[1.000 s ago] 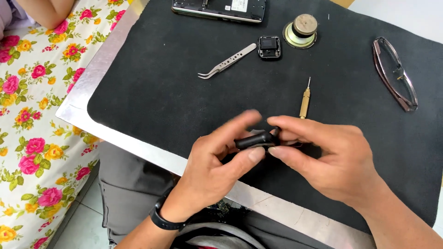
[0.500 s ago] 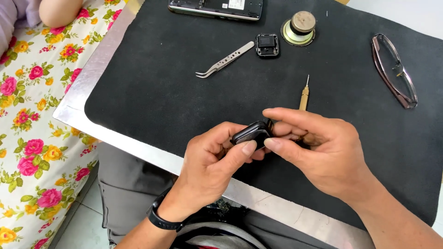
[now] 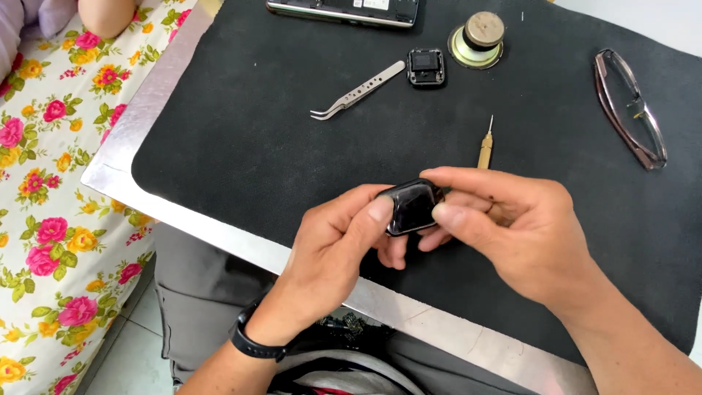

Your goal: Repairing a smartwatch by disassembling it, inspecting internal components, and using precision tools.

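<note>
A glossy black, rounded-square watch case (image 3: 412, 207) was gripped between left hand (image 3: 333, 245) and right hand (image 3: 515, 230); steel tweezers (image 3: 358, 91) (untouched) lay at eleven o'clock.

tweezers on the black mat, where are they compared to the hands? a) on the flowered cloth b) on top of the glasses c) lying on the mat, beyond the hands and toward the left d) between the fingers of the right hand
c, the metal tweezers lie flat on the black mat, untouched, while the left hand and right hand pinch a small glossy black part nearer the person.
</note>
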